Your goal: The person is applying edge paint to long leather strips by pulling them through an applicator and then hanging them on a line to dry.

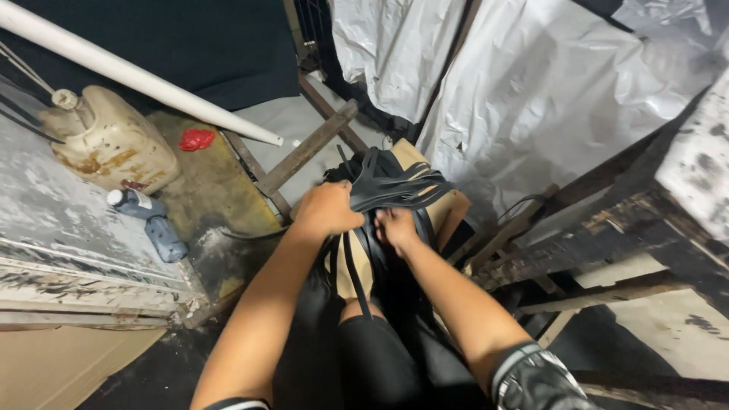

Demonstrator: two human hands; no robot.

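- Left hand (328,209): fingers clenched round bundle of black straps (395,186), over knees.
- Right hand (396,228): just beside, fingers gripping straps lower down.
- Stained plastic jug (110,140) on floor, far left.

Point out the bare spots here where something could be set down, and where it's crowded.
Bare floor lies between the red scrap and the wooden beam, and beside the blue bottle toward the dirty jug. Crowded: the lap, where the left hand and right hand grip black straps.

Fingers of both hands — buried among the black straps (387,190) — are hidden; strap ends unclear.
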